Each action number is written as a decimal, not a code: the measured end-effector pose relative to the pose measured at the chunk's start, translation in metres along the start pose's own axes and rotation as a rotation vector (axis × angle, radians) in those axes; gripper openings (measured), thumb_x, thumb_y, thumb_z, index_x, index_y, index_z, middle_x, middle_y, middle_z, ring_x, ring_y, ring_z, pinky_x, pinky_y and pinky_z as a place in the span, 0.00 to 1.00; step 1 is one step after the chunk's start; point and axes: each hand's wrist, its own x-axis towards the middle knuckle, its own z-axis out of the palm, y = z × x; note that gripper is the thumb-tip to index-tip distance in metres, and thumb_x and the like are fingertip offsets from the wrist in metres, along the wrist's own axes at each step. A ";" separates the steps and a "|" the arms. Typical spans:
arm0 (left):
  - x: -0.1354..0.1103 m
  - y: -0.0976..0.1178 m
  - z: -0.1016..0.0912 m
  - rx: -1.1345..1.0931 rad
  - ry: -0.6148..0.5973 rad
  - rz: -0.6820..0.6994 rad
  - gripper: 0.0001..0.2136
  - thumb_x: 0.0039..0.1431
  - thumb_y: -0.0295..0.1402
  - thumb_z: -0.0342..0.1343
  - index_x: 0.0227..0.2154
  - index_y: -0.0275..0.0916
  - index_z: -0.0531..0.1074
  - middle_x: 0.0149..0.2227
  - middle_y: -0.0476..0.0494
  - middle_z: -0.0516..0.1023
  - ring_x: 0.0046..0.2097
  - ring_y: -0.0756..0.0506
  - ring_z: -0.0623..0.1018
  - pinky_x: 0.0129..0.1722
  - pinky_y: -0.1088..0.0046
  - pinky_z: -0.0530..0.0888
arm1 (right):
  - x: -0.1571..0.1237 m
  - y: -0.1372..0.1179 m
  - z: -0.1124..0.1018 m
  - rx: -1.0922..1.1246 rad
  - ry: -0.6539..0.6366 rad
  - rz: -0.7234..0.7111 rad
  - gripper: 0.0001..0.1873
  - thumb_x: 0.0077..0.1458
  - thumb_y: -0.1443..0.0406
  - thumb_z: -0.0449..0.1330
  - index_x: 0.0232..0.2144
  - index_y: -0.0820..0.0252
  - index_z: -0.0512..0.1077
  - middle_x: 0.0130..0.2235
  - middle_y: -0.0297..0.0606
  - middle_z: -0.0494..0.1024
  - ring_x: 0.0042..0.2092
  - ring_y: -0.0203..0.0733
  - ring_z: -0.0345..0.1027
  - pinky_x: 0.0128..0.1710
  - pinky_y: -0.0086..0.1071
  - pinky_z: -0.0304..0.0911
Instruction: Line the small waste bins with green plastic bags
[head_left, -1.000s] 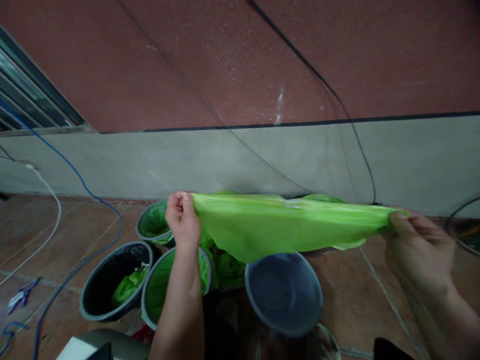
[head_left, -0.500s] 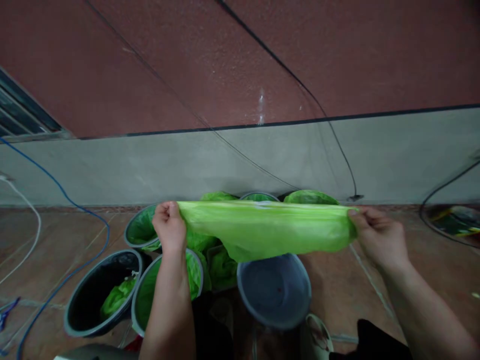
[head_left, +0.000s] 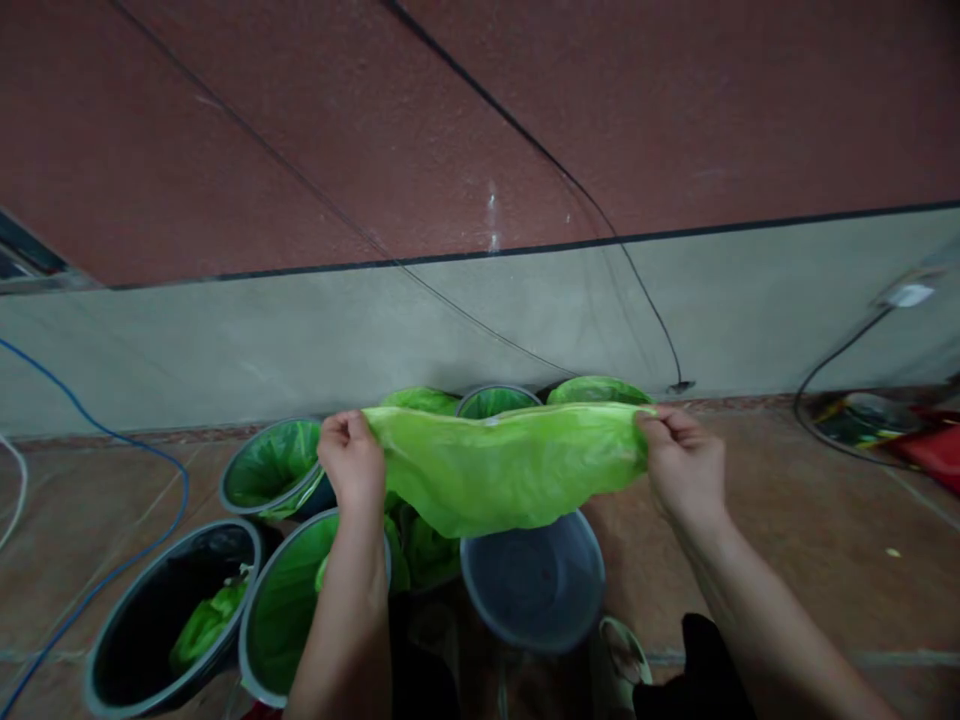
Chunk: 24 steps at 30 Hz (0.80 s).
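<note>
A thin bright green plastic bag [head_left: 510, 470] hangs between my hands, its top edge drawn out sideways with a slight sag. My left hand [head_left: 352, 460] pinches one top corner. At the other corner, my right hand [head_left: 684, 465] is closed on the edge. Just below the bag stands a bare grey bucket [head_left: 536, 590], whose far rim the bag partly covers. Beside my left forearm is a bucket lined in green [head_left: 281, 610]. Farther left, a dark bucket [head_left: 142, 620] holds a crumpled green bag [head_left: 210, 622].
Several more green-lined buckets, including one at the left [head_left: 271, 470], stand near the wall [head_left: 300, 350]. A blue cable [head_left: 97, 425] crosses the tiled floor. A black cord [head_left: 814, 375] loops at right near a red item [head_left: 934, 448]. A shoe [head_left: 621, 650] shows at the bottom.
My hands have come closer together, mostly through the right moving inward, so the bag's stretched edge now sags. The view has shifted slightly to the right.
</note>
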 end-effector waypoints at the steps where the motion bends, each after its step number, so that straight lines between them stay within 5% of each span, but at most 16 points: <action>1: -0.005 0.005 0.003 -0.014 0.002 -0.015 0.10 0.57 0.39 0.52 0.27 0.38 0.66 0.24 0.54 0.65 0.29 0.50 0.67 0.33 0.72 0.65 | -0.007 -0.005 0.006 0.016 -0.023 0.005 0.10 0.48 0.58 0.62 0.27 0.60 0.75 0.23 0.33 0.71 0.24 0.36 0.61 0.22 0.29 0.59; 9: -0.057 0.045 0.020 -0.131 -0.098 0.086 0.09 0.60 0.38 0.51 0.28 0.40 0.65 0.24 0.54 0.65 0.28 0.50 0.67 0.32 0.73 0.65 | -0.051 -0.019 0.038 0.170 -0.123 0.053 0.13 0.53 0.56 0.62 0.31 0.61 0.73 0.23 0.28 0.68 0.23 0.32 0.58 0.23 0.26 0.57; 13: -0.107 0.068 0.023 -0.141 -0.395 0.071 0.09 0.64 0.40 0.50 0.33 0.40 0.67 0.23 0.53 0.66 0.26 0.50 0.68 0.30 0.73 0.66 | -0.081 -0.023 0.050 0.222 -0.299 0.000 0.11 0.58 0.57 0.59 0.35 0.58 0.71 0.26 0.29 0.72 0.25 0.33 0.62 0.25 0.27 0.60; 16: -0.134 0.077 0.016 -0.304 -0.627 0.051 0.11 0.64 0.41 0.52 0.43 0.40 0.67 0.33 0.47 0.75 0.35 0.48 0.75 0.37 0.71 0.72 | -0.098 -0.028 0.051 0.191 -0.462 -0.071 0.11 0.60 0.58 0.58 0.42 0.55 0.72 0.34 0.34 0.78 0.34 0.37 0.71 0.34 0.29 0.67; 20: -0.137 0.073 0.007 -0.478 -0.810 -0.008 0.24 0.55 0.40 0.63 0.53 0.41 0.64 0.51 0.40 0.75 0.50 0.43 0.77 0.50 0.66 0.73 | -0.106 -0.029 0.046 0.239 -0.623 -0.137 0.14 0.64 0.61 0.54 0.47 0.53 0.75 0.51 0.39 0.77 0.52 0.42 0.71 0.53 0.38 0.67; 24: -0.118 0.063 0.009 -0.474 -0.772 -0.119 0.20 0.50 0.37 0.67 0.45 0.40 0.70 0.41 0.45 0.79 0.42 0.46 0.79 0.45 0.70 0.75 | -0.109 -0.028 0.045 0.288 -0.727 -0.148 0.14 0.65 0.61 0.53 0.44 0.51 0.78 0.57 0.38 0.73 0.59 0.43 0.66 0.59 0.41 0.61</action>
